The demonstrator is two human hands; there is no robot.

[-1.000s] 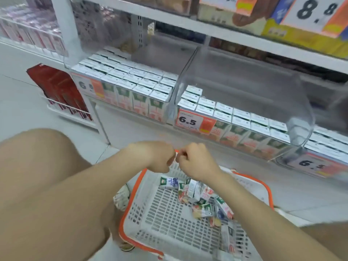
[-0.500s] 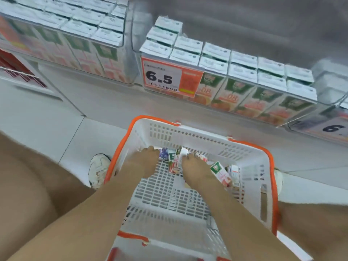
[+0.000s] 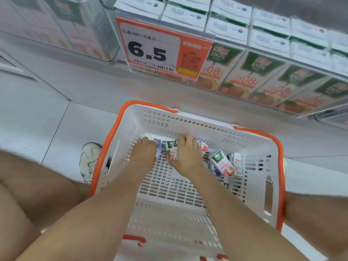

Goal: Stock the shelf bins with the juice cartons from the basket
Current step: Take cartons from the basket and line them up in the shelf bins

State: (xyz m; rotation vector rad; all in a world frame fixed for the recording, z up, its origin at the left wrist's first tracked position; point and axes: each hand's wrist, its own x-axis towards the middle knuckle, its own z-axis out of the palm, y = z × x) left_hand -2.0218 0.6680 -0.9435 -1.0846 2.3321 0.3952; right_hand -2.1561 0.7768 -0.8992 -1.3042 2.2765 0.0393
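Inside the basket [image 3: 207,127], at its far wall, the right hand [image 3: 186,155] curls round a carton [image 3: 171,151], the left hand [image 3: 143,153] bends over a purple carton [image 3: 160,148], grip unclear, loose cartons [image 3: 222,162] lie toward the basket's right side, and the bin [image 3: 282,59] beyond the basket holds packed cartons [image 3: 226,31].

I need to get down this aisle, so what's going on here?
A person has both hands down in a white basket on the floor, among small juice cartons. The right hand grips a green-and-pink carton; the left hand is at a purple carton beside it, grip unclear. To the right lie other cartons. The shelf bin above, behind the 6.5 price tag, already holds rows of cartons.
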